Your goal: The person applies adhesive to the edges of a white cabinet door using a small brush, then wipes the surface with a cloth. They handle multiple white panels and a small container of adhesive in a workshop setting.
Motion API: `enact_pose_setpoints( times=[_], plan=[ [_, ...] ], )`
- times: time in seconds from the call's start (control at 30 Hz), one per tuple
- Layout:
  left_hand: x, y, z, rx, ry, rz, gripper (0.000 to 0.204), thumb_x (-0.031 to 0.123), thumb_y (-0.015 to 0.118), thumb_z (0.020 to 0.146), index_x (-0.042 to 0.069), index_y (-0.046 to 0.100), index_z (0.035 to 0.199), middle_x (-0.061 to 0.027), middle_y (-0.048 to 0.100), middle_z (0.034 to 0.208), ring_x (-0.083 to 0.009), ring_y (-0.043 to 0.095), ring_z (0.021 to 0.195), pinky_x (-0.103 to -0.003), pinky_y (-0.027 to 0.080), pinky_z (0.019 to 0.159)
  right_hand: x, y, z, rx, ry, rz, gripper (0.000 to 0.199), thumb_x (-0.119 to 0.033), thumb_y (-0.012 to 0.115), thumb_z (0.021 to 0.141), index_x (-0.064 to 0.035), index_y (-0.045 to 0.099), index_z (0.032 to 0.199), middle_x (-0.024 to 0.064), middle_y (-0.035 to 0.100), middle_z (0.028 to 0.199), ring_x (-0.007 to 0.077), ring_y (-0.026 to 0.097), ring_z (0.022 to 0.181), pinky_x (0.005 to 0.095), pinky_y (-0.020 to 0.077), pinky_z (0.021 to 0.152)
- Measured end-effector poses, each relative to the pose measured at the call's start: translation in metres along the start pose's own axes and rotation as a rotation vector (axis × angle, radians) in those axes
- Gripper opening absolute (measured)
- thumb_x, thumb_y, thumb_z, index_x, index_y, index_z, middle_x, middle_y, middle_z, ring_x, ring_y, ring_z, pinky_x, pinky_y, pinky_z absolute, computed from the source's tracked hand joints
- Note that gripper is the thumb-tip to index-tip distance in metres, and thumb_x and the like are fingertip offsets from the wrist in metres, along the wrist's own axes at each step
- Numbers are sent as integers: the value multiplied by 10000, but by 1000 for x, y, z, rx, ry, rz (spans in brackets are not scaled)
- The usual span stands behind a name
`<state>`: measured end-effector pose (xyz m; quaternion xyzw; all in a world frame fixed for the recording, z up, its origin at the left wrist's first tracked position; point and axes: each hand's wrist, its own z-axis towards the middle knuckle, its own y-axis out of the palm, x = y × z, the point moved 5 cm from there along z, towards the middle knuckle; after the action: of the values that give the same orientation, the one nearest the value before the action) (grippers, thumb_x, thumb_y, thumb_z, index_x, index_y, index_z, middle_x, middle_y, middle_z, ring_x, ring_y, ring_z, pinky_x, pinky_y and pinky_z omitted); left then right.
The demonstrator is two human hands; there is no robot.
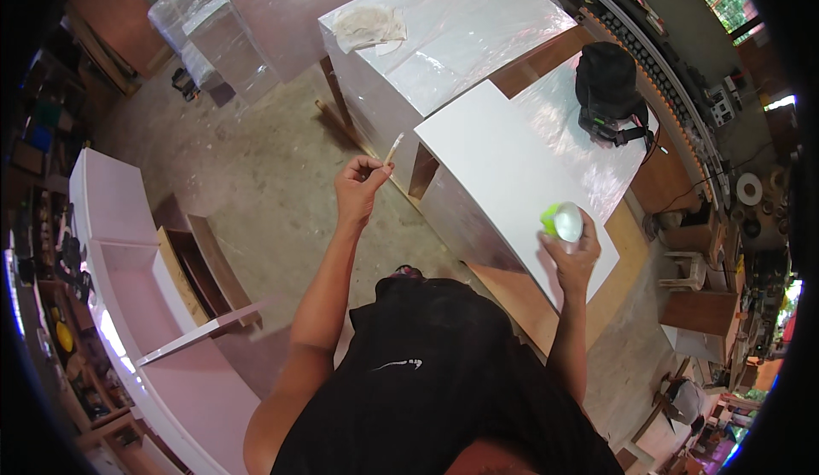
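My left hand [360,189] is raised over the floor, left of a white cabinet, its fingers pinched on a thin, pale small brush [395,147] that points up and away. My right hand [575,262] grips a small white cup [568,222] above the near right part of the white panel [499,155] on top of the cabinet. Something bright green [548,217] shows at the cup's left side; whether it is part of the cup or a separate thing, I cannot tell.
Beyond the panel stands a plastic-wrapped white cabinet [444,27] with a crumpled cloth [368,28] on it. A black bag [606,78] rests at the far right. On the left are a white shelf unit [128,262] and a wooden drawer frame [200,275].
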<state>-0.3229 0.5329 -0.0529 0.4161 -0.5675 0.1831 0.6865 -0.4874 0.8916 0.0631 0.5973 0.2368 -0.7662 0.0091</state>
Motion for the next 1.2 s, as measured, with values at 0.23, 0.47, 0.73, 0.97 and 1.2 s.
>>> enact_pose_setpoints(
  times=[0.23, 0.47, 0.73, 0.97, 1.2],
  plan=[
    [-15, 5, 20, -59, 118, 371, 168, 72, 705, 912, -10, 682, 1057, -26, 714, 912, -90, 654, 827, -239, 512, 783, 12, -45, -14, 148, -16, -61, 571, -69, 846, 742, 27, 598, 1246, 92, 670, 1134, 190, 630, 1071, 348, 474, 991],
    [-25, 4, 33, -100, 94, 197, 151, 64, 652, 943, -11, 686, 1070, -44, 721, 940, -113, 680, 891, -254, 518, 827, 9, -39, -13, 103, -7, -20, 552, -69, 842, 754, 21, 598, 1241, 87, 668, 1130, 183, 629, 1064, 346, 477, 985],
    [-37, 5, 38, -107, 97, 129, 137, 52, 646, 940, -19, 697, 1046, -45, 723, 927, -104, 671, 865, -246, 512, 827, 5, -27, -14, 78, -5, -40, 547, -61, 828, 751, 19, 598, 1241, 87, 670, 1116, 182, 633, 1052, 347, 479, 980],
    [-41, 9, 42, -208, 43, 201, 122, 3, 626, 938, -27, 680, 1043, -54, 704, 928, -128, 675, 883, -263, 527, 845, 6, -23, -16, 66, 29, -29, 566, -70, 822, 741, 18, 596, 1252, 91, 670, 1121, 190, 635, 1057, 355, 477, 988],
    [-32, -9, 61, -62, 110, 137, 108, 5, 627, 936, -35, 682, 1019, -55, 702, 918, -128, 676, 859, -264, 534, 822, 5, -22, -18, 94, 49, -25, 583, -81, 830, 733, 16, 595, 1257, 94, 668, 1129, 197, 631, 1068, 360, 473, 996]
  ],
)
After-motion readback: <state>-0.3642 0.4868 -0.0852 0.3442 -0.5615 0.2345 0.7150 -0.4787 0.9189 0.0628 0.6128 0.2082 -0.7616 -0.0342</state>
